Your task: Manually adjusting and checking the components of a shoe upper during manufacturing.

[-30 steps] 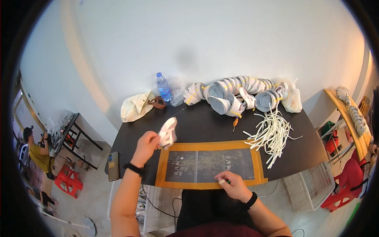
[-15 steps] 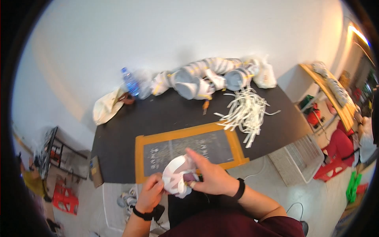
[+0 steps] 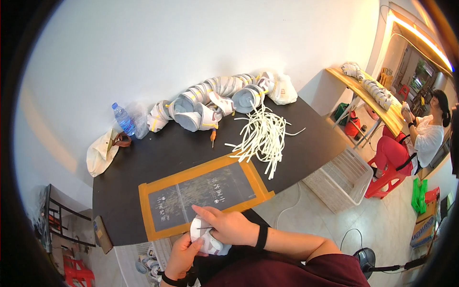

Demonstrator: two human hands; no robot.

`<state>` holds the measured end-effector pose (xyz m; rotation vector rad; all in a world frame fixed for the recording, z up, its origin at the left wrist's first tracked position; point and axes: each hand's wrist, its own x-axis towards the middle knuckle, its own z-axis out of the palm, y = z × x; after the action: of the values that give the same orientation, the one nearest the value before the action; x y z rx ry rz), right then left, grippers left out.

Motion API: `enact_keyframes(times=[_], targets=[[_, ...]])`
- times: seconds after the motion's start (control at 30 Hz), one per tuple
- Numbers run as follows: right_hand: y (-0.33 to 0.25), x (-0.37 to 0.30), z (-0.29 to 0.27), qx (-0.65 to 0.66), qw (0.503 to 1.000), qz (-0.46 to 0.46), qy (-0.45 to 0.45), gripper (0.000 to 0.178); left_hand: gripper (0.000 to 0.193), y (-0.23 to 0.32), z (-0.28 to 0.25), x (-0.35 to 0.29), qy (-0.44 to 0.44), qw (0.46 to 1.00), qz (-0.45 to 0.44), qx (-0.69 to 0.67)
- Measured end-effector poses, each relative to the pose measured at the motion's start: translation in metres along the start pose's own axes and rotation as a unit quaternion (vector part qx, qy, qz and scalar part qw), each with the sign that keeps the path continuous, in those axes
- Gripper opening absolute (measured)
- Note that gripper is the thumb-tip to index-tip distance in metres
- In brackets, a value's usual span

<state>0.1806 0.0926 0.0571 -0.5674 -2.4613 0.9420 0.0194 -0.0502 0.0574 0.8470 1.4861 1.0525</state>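
Observation:
A small white and grey shoe upper (image 3: 208, 244) is held between both hands at the near edge of the table. Fingers and thumb of my left hand (image 3: 181, 254) pinch its near left side. On the other side, my right hand (image 3: 233, 228) grips it, with fingers partly hidden behind it. Just beyond the hands lies a dark board (image 3: 191, 191) with white markings, edged in orange tape. A loose heap of white shoelaces (image 3: 263, 138) rests farther right on the table. Rows of nested shoe uppers (image 3: 210, 91) with yellow marks stand along the wall.
On the dark table (image 3: 124, 191) are a water bottle (image 3: 123, 118), a cream cloth bag (image 3: 101, 154) and a white plastic bag (image 3: 283, 90). A plastic crate (image 3: 337, 179) stands at the right. Beyond it, a person (image 3: 430, 136) sits at a wooden table (image 3: 351, 88).
My view has swung to the right, so the table appears farther left and the seated person now shows. Both hands remain on the shoe upper, which appears turned.

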Motion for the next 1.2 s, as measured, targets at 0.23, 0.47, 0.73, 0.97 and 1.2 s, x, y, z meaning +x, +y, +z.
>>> enact_keyframes(times=[0.23,0.47,0.73,0.97,1.2], targets=[[0.063,-0.014,-0.094,-0.070,0.981,0.016,0.180,0.013,0.029,-0.020,-0.005,0.003,0.026,0.956,0.007,-0.292],[0.132,-0.002,-0.136,-0.239,0.948,0.113,0.176,0.013,0.028,-0.012,0.002,0.008,0.024,0.938,0.033,-0.343],[0.149,0.031,-0.138,-0.226,0.947,0.153,0.168,0.008,0.023,0.012,-0.002,0.022,0.093,0.951,0.068,-0.286],[0.063,0.056,-0.069,0.113,0.992,0.006,0.052,0.008,0.021,0.021,-0.008,0.036,0.098,0.955,0.082,-0.268],[0.016,0.052,-0.026,0.165,0.985,-0.013,-0.049,0.006,0.020,0.019,-0.006,0.041,0.115,0.958,0.100,-0.244]])
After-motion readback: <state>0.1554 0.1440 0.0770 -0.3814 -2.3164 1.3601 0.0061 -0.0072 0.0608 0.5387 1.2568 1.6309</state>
